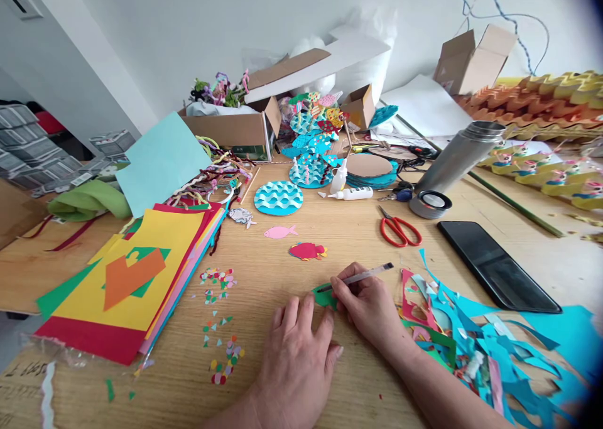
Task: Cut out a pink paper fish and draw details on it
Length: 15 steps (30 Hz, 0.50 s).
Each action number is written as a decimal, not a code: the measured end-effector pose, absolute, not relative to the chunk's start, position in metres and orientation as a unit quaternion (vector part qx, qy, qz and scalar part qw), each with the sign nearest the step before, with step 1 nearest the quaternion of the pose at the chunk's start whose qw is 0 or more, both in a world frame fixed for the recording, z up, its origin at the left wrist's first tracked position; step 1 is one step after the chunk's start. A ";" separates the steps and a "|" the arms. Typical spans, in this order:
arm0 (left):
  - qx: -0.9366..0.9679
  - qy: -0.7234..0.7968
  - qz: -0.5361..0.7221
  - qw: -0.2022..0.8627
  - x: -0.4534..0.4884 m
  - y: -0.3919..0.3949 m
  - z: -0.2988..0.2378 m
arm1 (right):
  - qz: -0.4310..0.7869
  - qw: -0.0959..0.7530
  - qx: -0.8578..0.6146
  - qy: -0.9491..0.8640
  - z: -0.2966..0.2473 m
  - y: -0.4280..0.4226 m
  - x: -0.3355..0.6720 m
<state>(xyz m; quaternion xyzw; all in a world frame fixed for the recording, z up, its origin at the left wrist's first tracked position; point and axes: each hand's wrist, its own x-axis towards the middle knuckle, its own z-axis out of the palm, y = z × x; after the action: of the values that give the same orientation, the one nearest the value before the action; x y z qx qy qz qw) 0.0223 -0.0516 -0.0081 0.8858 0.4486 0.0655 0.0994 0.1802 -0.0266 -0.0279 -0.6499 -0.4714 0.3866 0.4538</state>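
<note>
My right hand is closed around a pen, its tip on a small green paper piece. Beside it, my left hand lies flat on the table with fingers spread, the fingertips at the edge of the green paper and partly covering it. Just beyond the hands lie a red paper fish and a pink paper fish. Left of my left hand, small coloured paper dots and triangles are scattered. Red-handled scissors rest past my right hand.
Stacked coloured paper stands left. Blue paper scraps spread on the right, near a black phone. A steel flask, a glue bottle, a wavy blue disc and a cardboard box sit farther back.
</note>
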 end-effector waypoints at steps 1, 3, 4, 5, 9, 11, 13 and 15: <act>0.885 0.449 0.065 0.100 0.022 -0.051 -0.008 | 0.388 0.454 -0.649 -0.471 -0.028 -0.027 0.180; 0.885 0.450 0.063 0.100 0.023 -0.051 -0.009 | 0.389 0.453 -0.649 -0.471 -0.027 -0.027 0.180; 0.885 0.450 0.063 0.099 0.023 -0.051 -0.009 | 0.389 0.454 -0.649 -0.471 -0.027 -0.027 0.180; 0.886 0.450 0.063 0.098 0.023 -0.051 -0.008 | 0.389 0.454 -0.649 -0.470 -0.027 -0.027 0.180; 0.885 0.450 0.058 0.103 0.023 -0.051 -0.007 | 0.387 0.453 -0.650 -0.472 -0.026 -0.027 0.179; 0.884 0.451 0.057 0.107 0.023 -0.052 -0.006 | 0.386 0.451 -0.650 -0.474 -0.026 -0.027 0.180; 0.884 0.451 0.055 0.110 0.023 -0.052 -0.005 | 0.385 0.450 -0.649 -0.478 -0.026 -0.027 0.180; 0.884 0.450 0.055 0.112 0.023 -0.052 -0.005 | 0.385 0.450 -0.647 -0.481 -0.027 -0.027 0.180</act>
<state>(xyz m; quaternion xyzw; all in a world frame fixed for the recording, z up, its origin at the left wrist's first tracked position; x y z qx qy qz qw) 0.0226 -0.0517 -0.0054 0.8843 0.4501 0.0547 0.1116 0.1805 -0.0273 -0.0270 -0.6468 -0.4807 0.3852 0.4497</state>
